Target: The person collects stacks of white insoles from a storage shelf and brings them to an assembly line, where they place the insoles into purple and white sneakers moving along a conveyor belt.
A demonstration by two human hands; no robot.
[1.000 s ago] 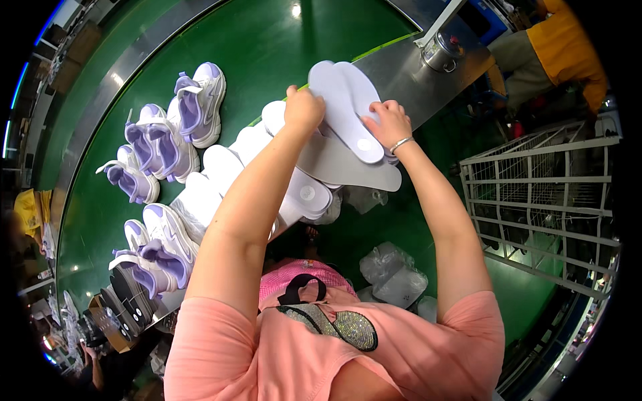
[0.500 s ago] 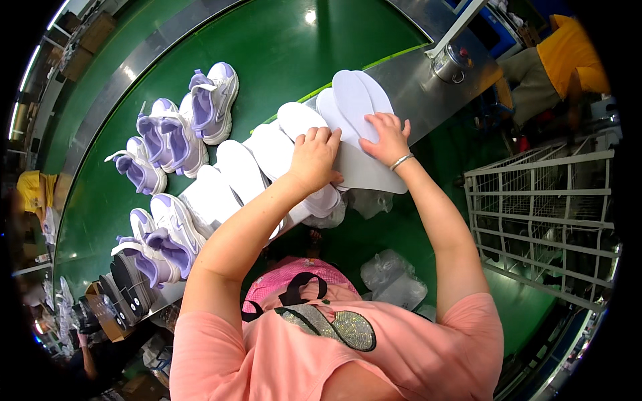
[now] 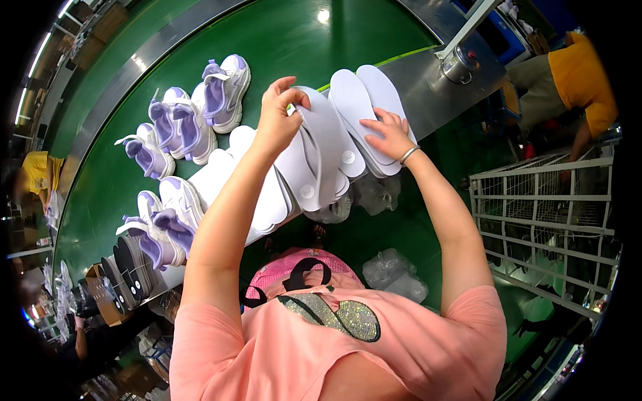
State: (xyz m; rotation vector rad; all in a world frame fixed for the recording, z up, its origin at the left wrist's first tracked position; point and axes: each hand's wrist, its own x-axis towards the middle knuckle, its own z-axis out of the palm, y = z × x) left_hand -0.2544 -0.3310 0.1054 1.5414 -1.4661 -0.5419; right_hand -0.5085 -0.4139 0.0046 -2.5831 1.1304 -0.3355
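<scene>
My left hand (image 3: 277,119) pinches the far end of a white insole (image 3: 326,144), which bends up off the row lying along the metal edge. Its heel end still rests low, near other insoles with small round marks. Farther right, my right hand (image 3: 390,140) lies with fingers spread on a pair of white insoles (image 3: 350,93). More white insoles (image 3: 215,170) overlap to the left, partly covered by my left forearm. White and lilac sneakers (image 3: 226,93) stand in groups on the green surface beyond them.
Dark insoles (image 3: 130,264) sit at the lower left beside a cardboard box (image 3: 100,294). A metal pot (image 3: 460,65) stands near a post at the far right. At right is a wire cart (image 3: 545,220), with a person in orange (image 3: 582,80) behind it. Plastic bags (image 3: 394,274) lie below.
My left hand has moved up and left and now lifts an insole's end. My right hand stays on the insoles at right, where the pair has shifted and straightened. The view has shifted slightly.
</scene>
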